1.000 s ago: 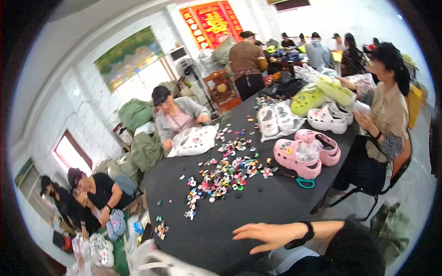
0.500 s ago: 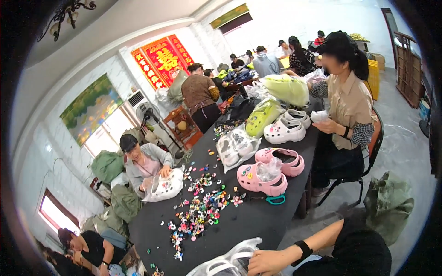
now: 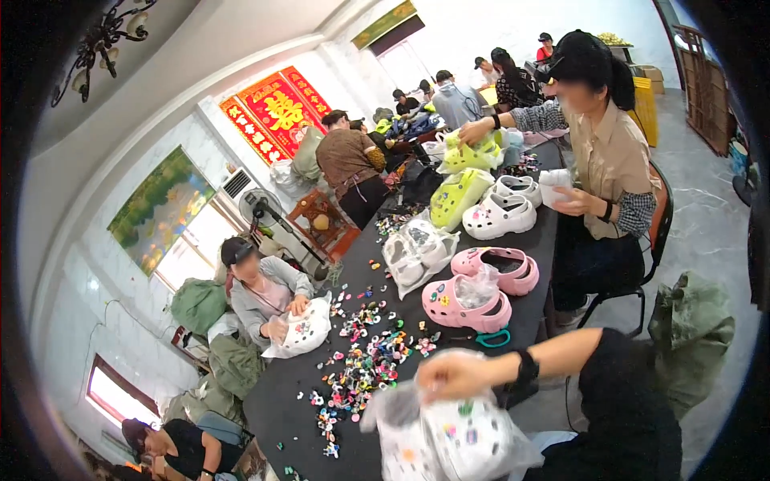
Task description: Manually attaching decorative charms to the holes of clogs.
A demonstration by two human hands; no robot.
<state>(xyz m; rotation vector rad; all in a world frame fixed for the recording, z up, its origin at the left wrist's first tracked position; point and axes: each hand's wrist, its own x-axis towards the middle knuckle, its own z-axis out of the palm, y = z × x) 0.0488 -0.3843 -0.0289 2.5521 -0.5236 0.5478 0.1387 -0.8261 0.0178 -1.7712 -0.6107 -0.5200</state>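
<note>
My right hand [image 3: 455, 375], with a black band at the wrist, is closed on the top of a clear plastic bag [image 3: 513, 449]. Inside the bag is a pair of white clogs [image 3: 461, 429] with small colored charms on them. Motion blurs the fingers a little. Just beyond, the table holds a loose spread of small colorful shoe charms [image 3: 373, 365]. Pink clogs [image 3: 473, 303] with charms and crumpled clear wrap stand farther off, beside teal-handled scissors [image 3: 492, 338]. My left hand is out of view.
More clogs stand along the dark table [image 3: 277, 401]: bagged white ones [image 3: 417, 252], loose white ones [image 3: 501, 216] and lime-green ones [image 3: 461, 196]. A co-worker [image 3: 605, 160] sits at right, another [image 3: 265, 289] across. A green sack [image 3: 691, 345] stands on the floor at right.
My right hand has lifted the bagged white clogs and brought them up and forward over the table; their charms now show. The co-worker at right has reached onto a lime-green bag.
</note>
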